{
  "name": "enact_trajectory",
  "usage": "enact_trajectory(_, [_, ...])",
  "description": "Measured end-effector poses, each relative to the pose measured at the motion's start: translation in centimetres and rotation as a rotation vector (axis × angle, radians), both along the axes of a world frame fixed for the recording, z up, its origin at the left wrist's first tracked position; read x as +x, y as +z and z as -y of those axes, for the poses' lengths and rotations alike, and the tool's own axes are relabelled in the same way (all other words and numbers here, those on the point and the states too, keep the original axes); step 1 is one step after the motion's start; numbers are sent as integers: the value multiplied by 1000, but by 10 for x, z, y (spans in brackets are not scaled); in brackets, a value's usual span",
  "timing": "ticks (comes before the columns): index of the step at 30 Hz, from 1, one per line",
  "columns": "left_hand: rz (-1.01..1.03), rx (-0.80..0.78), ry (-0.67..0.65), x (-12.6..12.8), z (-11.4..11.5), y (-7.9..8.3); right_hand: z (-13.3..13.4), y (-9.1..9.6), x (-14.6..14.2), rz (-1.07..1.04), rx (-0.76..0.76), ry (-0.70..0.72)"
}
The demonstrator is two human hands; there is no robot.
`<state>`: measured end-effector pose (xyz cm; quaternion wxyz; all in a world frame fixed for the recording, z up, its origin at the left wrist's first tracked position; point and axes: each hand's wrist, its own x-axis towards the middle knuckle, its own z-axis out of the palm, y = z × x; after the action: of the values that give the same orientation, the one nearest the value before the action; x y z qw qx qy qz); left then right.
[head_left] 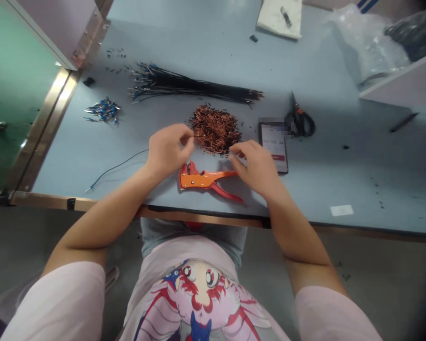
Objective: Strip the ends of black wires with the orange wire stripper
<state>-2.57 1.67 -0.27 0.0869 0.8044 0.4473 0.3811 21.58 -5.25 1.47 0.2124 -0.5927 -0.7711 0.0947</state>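
1. Well, a loose heap of short copper-brown wire bits (215,130) sits mid-frame, its lower-left edge partly hidden by the hands.
2. The left hand (168,151) presses its fingertips together at the heap's edge; anything between them is too small to make out.
3. The right hand (257,168), fingers loosely spread, rests near the heap, just beside an orange metal wire stripper (204,180).
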Motion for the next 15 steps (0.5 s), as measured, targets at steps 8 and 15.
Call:
enact_trajectory(8, [95,17,51,-5,-5,3,15,18,-10,172,-363,293])
enact_trajectory(15, [165,42,84,-1,-1,6,18,14,-26,174,-280,235])
